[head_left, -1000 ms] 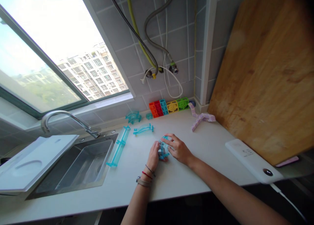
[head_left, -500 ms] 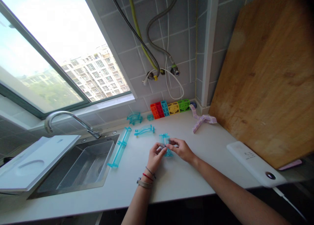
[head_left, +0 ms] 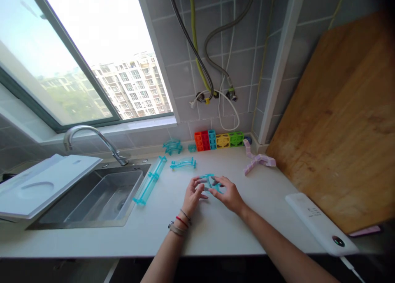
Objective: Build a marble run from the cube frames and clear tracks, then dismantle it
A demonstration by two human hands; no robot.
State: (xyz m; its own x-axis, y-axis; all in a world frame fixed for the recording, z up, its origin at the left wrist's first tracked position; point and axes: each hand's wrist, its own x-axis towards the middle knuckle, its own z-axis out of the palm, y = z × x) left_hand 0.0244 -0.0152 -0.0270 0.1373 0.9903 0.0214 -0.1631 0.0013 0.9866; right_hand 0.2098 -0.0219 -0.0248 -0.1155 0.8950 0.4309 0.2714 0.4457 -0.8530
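Note:
Both my hands meet over the middle of the white counter (head_left: 216, 229). My left hand (head_left: 194, 194) and my right hand (head_left: 227, 194) pinch the two ends of a small clear turquoise track piece (head_left: 210, 182), held just above the counter. Fingers of both hands are curled round it. A wavy turquoise track piece (head_left: 183, 163) lies just behind it, a long straight turquoise track (head_left: 150, 180) lies to the left by the sink, and a curved turquoise piece (head_left: 172, 146) sits near the wall.
A row of red, blue, yellow and green blocks (head_left: 218, 140) lines the wall. A lilac forked piece (head_left: 257, 161) lies at the right. A wooden board (head_left: 339, 122) leans at the right, with a white power bank (head_left: 321, 223) before it. Sink (head_left: 95, 198), tap (head_left: 92, 139) and white lid (head_left: 40, 184) are at the left.
The head view has tilted and shifted. My hands stayed on the turquoise piece, turning it and moving slightly apart along it; my fingers now hold its ends.

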